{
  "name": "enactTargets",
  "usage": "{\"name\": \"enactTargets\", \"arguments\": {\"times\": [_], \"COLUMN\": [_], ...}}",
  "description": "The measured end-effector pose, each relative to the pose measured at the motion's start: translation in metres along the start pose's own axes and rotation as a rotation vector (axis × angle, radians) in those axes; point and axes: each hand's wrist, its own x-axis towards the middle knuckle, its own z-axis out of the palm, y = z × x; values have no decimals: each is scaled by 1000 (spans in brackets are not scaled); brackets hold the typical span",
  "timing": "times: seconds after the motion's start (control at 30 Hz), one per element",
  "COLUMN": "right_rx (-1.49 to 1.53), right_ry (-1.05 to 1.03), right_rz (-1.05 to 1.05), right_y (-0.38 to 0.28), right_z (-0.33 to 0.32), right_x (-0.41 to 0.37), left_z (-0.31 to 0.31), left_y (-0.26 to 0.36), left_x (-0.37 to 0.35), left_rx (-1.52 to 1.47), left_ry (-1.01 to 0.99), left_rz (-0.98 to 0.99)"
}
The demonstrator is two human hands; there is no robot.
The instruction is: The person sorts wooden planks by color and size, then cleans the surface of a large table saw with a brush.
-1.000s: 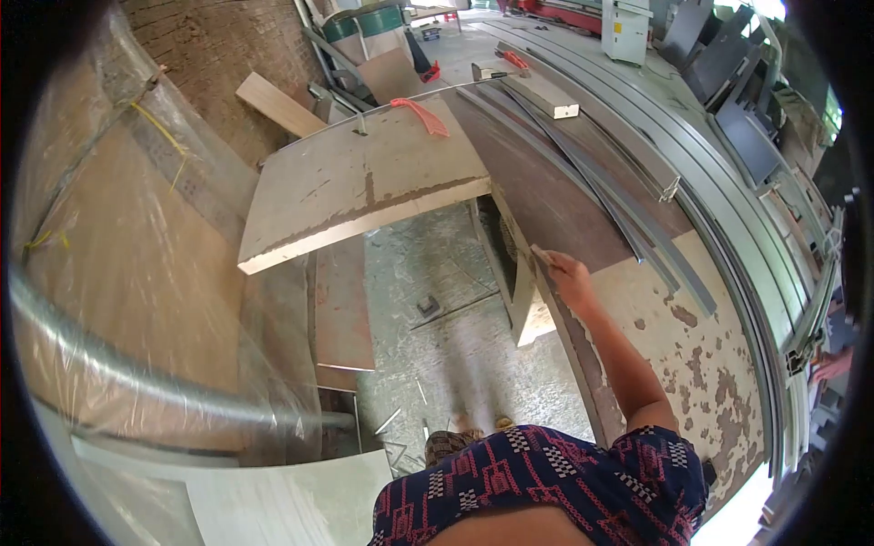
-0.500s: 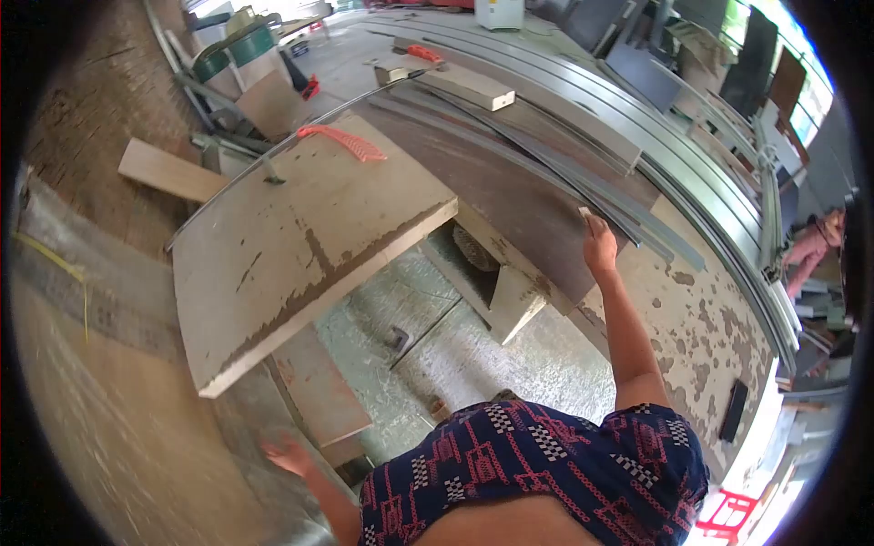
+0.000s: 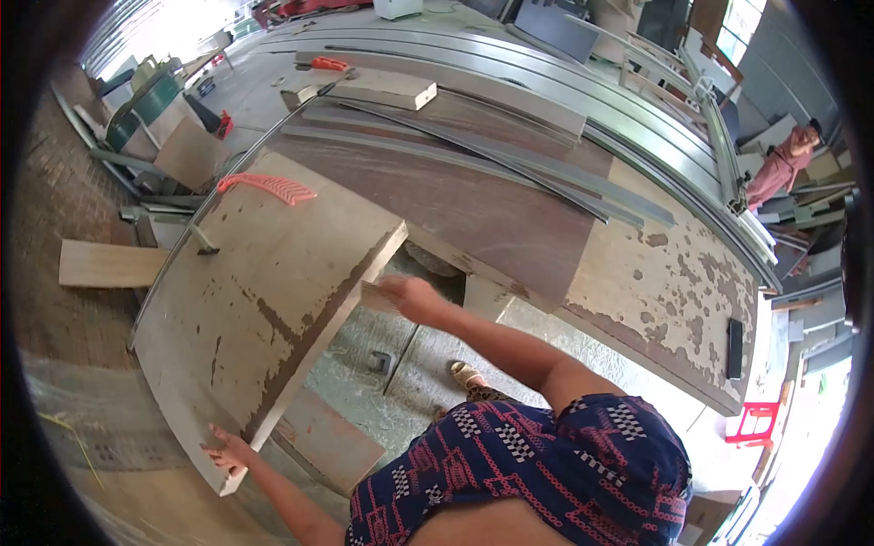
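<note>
My right hand (image 3: 411, 298) is closed around a small, flat, tan piece (image 3: 379, 297). That piece meets the near edge of the worn, cream-topped work surface (image 3: 264, 264), whose coating is chipped along this side. At the lower left corner of the same surface rests my left hand (image 3: 229, 451), its fingers apart and lying on the edge. A salmon-coloured curved plastic piece (image 3: 269, 187) lies toward the back of the top, and a small tool with a pale handle (image 3: 204, 241) sits near its left edge.
Long grey strips (image 3: 473, 159) lie across the brown board (image 3: 437, 200) behind. A cream box-shaped beam (image 3: 387, 88) carries an orange-handled tool (image 3: 330, 64). On the peeling right-hand top is a black block (image 3: 735, 348). A person in pink (image 3: 781, 166) is at the far right.
My right hand has swung left from the brown board to the cream top's near edge. My left hand has come up onto its corner. The view has turned right.
</note>
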Motion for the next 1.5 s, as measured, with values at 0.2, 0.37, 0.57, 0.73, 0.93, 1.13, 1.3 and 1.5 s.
{"name": "enactTargets", "arguments": {"times": [0.2, 0.37, 0.57, 0.73, 0.93, 1.13, 1.3, 1.5], "right_rx": [149, -652, -794, -416, 169, -412, -621, -638], "right_ry": [571, 833, 885, 481, 179, 740, 769, 505], "right_rz": [-78, 182, 310, -254, -90, 38, 245, 102], "right_y": [26, 108, 168, 71, -5, 86, 138, 112], "right_z": [-117, -195, -151, -55, -46, -156, -160, -104], "right_x": [-8, -59, -12, 49, 55, 28, 20, 104], "left_z": [22, 39, 28, 80, 39, 38, 25, 22], "left_y": [-1, -16, -9, -44, -19, -19, -10, -9], "left_x": [5, 14, 6, 42, 14, 13, 6, 5], "left_rx": [-91, 2, 3, -391, -28, 85, 101, 97], "left_ry": [145, 205, 203, 425, 222, 252, 193, 210], "left_rz": [-43, -18, -25, 189, -16, -34, -44, -39]}}
